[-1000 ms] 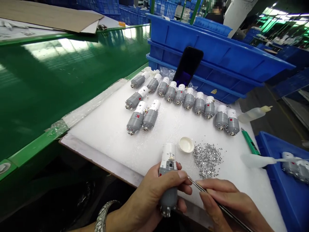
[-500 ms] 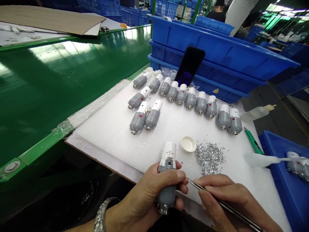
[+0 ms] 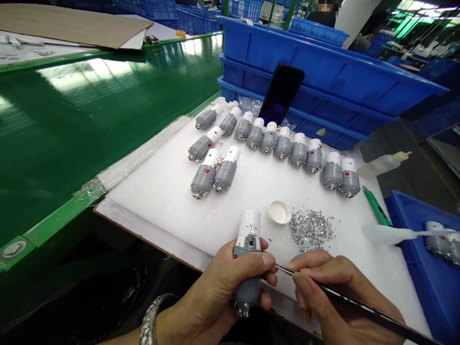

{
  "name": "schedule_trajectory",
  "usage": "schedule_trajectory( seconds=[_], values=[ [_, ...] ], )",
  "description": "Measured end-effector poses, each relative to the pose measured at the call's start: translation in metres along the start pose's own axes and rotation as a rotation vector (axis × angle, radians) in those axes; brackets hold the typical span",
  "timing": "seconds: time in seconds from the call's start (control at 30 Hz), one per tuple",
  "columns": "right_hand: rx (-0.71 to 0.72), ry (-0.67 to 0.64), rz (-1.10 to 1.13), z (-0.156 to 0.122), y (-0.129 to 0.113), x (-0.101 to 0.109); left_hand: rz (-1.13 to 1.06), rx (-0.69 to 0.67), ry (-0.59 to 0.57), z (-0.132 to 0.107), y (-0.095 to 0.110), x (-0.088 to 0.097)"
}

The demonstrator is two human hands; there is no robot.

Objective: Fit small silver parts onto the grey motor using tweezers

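Observation:
My left hand (image 3: pixel 230 282) is shut around a grey-and-white electric gearmotor (image 3: pixel 248 261), held upright with its white end away from me. My right hand (image 3: pixel 328 287) pinches long, slim metal tweezers (image 3: pixel 345 298), whose tip sits just beside the fingers of my left hand, close to the motor. A small heap of silver flakes or tiny screws (image 3: pixel 311 230) lies beyond my right hand. A white plastic cap (image 3: pixel 279 212) rests just left of that heap. Several matching motors (image 3: pixel 269 141) lie in rows on a white foam sheet (image 3: pixel 161 201).
A green conveyor belt (image 3: pixel 89 124) runs along the left. Stacked blue crates (image 3: pixel 323 76) with a black phone (image 3: pixel 282 91) propped against them stand behind the foam. At right are a squeeze bottle (image 3: pixel 383 165), a green tool (image 3: pixel 376 207), and a blue tray (image 3: pixel 417 258) holding motors.
The tweezers have swung flatter in my right hand, with their tip staying near the motor. Both hands and the scene sit slightly shifted in view.

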State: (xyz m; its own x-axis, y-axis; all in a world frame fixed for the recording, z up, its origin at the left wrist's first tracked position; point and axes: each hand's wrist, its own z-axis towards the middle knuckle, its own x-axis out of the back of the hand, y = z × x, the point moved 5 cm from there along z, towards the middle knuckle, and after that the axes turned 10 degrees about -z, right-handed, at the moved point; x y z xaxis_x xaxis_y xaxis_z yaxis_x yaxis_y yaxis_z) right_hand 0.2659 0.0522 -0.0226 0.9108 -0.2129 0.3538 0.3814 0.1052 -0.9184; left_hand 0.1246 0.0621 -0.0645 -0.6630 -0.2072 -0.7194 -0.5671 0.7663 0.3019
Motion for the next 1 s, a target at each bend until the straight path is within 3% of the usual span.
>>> schedule_trajectory(
  seconds=[0.17, 0.3, 0.37, 0.5, 0.6, 0.77, 1.0],
  values=[
    [-0.116, -0.101, 0.25, 0.001, 0.02, -0.004, 0.013, -0.032, -0.013, -0.002, 0.004, -0.004],
    [-0.147, -0.128, 0.316, 0.005, 0.025, -0.003, 0.01, -0.06, -0.05, -0.001, 0.002, -0.002],
    [-0.108, -0.074, 0.235, 0.013, 0.023, 0.003, 0.035, -0.061, -0.086, 0.0, 0.0, 0.0],
    [0.02, 0.081, -0.166, 0.037, 0.02, 0.013, 0.113, -0.068, -0.117, -0.001, -0.001, 0.004],
    [0.075, 0.064, -0.376, 0.055, 0.026, 0.01, 0.176, -0.046, -0.133, -0.002, -0.002, 0.007],
    [0.072, -0.048, -0.45, 0.066, 0.035, -0.002, 0.197, -0.006, -0.153, -0.002, -0.006, 0.013],
    [0.071, -0.08, -0.492, 0.068, 0.033, -0.01, 0.173, 0.033, -0.151, -0.004, -0.008, 0.016]
  ],
)
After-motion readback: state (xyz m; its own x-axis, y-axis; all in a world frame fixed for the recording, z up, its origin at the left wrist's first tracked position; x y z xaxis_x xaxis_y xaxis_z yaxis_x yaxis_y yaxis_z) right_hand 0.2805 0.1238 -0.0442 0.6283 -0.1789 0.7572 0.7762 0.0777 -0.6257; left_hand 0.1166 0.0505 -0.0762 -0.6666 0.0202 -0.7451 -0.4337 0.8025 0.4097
